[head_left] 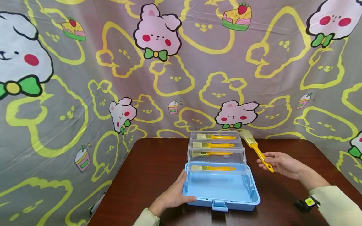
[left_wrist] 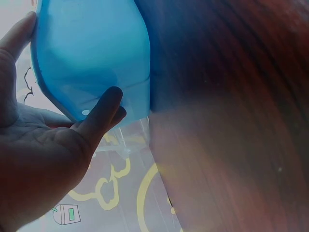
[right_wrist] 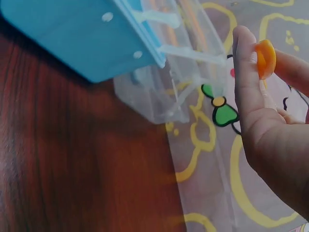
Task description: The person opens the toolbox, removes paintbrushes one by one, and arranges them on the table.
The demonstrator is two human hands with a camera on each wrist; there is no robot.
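The yellow-handled brush tilts bristles-up, right of centre; the blue box stands open, lower centre.

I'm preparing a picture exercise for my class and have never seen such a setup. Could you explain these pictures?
There is no robot here, only a person's two bare hands. The widest picture comes from a camera worn on the head; the other two come from cameras on the left and right wrists. On the dark brown table stands an open light-blue box with clear trays holding yellow-handled brushes. The left hand rests against the box's side. The right hand holds another brush by its handle.
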